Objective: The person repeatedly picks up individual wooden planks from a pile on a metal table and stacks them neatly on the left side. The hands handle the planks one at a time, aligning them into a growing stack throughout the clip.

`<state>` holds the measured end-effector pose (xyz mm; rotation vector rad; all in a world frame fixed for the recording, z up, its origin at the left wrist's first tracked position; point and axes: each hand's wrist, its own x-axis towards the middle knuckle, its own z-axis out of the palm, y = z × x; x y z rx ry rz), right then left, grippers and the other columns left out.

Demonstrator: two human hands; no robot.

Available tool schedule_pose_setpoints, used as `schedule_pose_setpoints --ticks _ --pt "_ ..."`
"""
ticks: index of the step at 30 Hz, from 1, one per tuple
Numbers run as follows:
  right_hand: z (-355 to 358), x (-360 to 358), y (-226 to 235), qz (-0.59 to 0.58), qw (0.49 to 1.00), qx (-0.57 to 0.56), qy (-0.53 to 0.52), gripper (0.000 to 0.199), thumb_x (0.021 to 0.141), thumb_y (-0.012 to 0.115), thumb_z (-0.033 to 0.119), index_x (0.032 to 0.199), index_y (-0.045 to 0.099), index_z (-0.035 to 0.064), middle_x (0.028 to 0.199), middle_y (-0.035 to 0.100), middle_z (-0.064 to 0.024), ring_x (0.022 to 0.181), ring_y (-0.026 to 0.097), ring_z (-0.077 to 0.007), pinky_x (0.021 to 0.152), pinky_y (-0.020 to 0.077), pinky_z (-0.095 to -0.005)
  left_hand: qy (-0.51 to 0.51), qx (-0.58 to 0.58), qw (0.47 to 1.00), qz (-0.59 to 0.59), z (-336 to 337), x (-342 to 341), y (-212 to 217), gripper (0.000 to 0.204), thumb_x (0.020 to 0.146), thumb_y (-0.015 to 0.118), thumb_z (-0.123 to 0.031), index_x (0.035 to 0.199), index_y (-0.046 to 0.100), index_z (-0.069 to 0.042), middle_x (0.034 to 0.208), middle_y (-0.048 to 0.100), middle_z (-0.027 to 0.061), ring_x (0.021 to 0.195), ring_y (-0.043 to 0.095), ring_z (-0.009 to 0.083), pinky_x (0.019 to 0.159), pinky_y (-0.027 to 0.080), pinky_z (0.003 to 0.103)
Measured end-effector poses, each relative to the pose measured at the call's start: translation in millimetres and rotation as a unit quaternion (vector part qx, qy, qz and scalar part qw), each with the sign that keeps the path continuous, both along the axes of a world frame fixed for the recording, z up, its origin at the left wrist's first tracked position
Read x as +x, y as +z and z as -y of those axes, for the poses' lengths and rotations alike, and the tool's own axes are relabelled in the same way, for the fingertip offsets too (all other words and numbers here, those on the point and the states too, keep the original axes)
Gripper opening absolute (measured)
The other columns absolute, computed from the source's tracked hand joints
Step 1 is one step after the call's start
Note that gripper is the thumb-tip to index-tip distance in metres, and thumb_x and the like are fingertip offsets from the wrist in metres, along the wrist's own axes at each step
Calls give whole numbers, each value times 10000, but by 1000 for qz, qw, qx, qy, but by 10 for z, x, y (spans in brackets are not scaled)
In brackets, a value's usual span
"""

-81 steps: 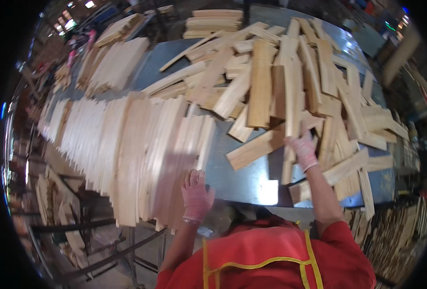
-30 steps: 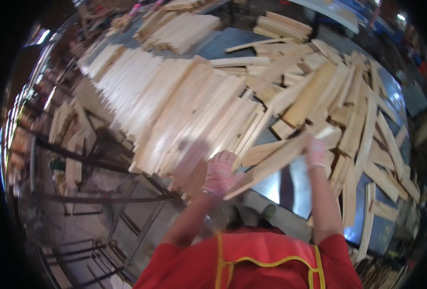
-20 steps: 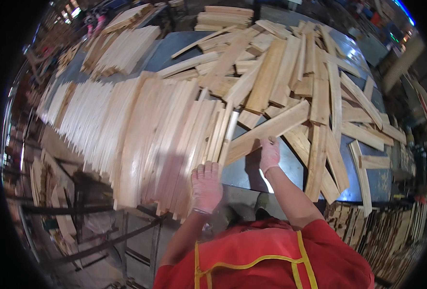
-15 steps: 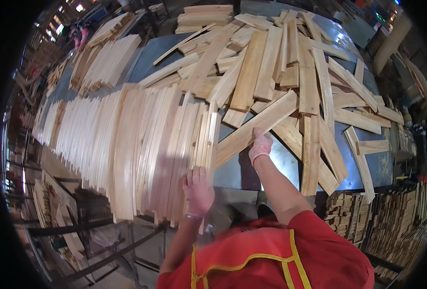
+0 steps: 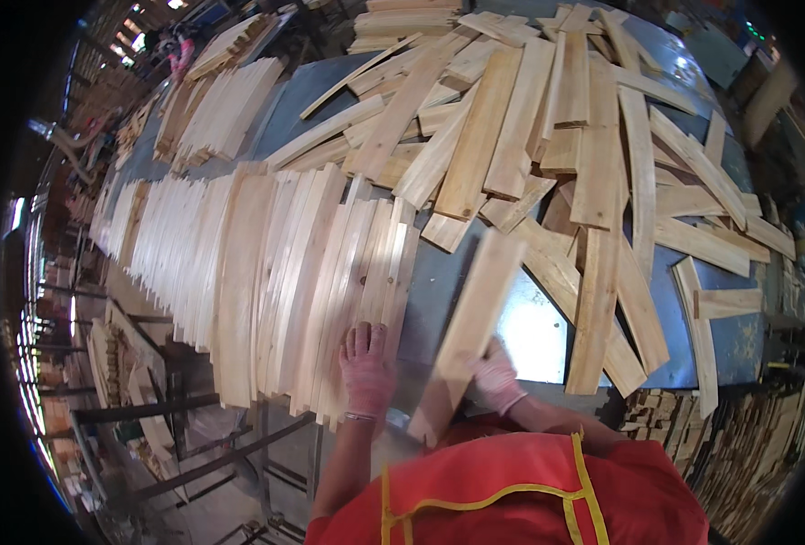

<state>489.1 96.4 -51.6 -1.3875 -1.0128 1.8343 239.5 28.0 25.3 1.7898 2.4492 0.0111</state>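
My right hand [image 5: 498,377], in a pink knit glove, grips the side of a wooden board [image 5: 471,322]. The board is tilted, with its far end over the bare metal table and its near end close to my red apron. My left hand [image 5: 366,368], gloved alike, lies over the near ends of a row of boards [image 5: 280,282], its fingers stretched out. These boards stand on edge side by side, packed close. My right fingertips are partly hidden by the held board and blurred.
A loose heap of boards [image 5: 484,136] covers the middle and right of the metal table [image 5: 430,282]. Another stack of boards [image 5: 225,113] lies at the far left. Stacked timber [image 5: 739,436] stands below the table's right edge, and a metal frame [image 5: 212,454] at the lower left.
My right hand has drawn the board off the heap toward me, turning it more upright in the view. My left hand stays at the row's near end. The view has shifted slightly.
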Motion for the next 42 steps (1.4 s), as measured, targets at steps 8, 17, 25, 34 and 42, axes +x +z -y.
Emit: schedule_pose_setpoints --ticks 8,17,25,34,42 --pt "-560 -495 636 79 917 18 390 627 924 818 309 1368 541 -37 1157 743 -214 1047 752 -328 920 605 -434 -1 11 1000 -15 -28 368 188 897 823 829 -499 1518 495 -41 1490 517 245 1444 459 429 1225 331 617" --pt "-2392 -635 451 -76 993 -88 -26 898 928 809 522 1527 486 -63 1285 669 -165 1198 600 -221 1019 492 -373 74 22 996 -54 -309 767 199 879 728 817 -300 1483 470 -14 1474 485 254 1384 467 471 1133 388 611" --pt "-2774 -248 1065 -287 953 -62 -77 475 984 753 357 1328 678 38 1222 737 -103 1042 744 -242 840 627 -425 -28 34 995 -94 -7 275 -21 604 902 653 -223 1487 566 -99 1491 547 197 1359 533 433 1115 452 572" --pt "1 1020 747 214 969 -40 120 667 921 866 304 1373 578 -93 1263 726 -184 1121 705 -240 1027 554 -346 -100 46 993 -43 -281 231 231 581 866 681 -136 1440 595 -113 1461 560 109 1275 562 373 1101 453 529" --pt "1167 553 596 311 920 -48 233 755 873 877 516 1355 625 -7 1223 753 -239 1185 717 -395 989 574 -437 -82 62 983 155 -4 434 413 724 893 757 -241 1540 515 -23 1542 524 199 1366 560 409 1121 473 520"
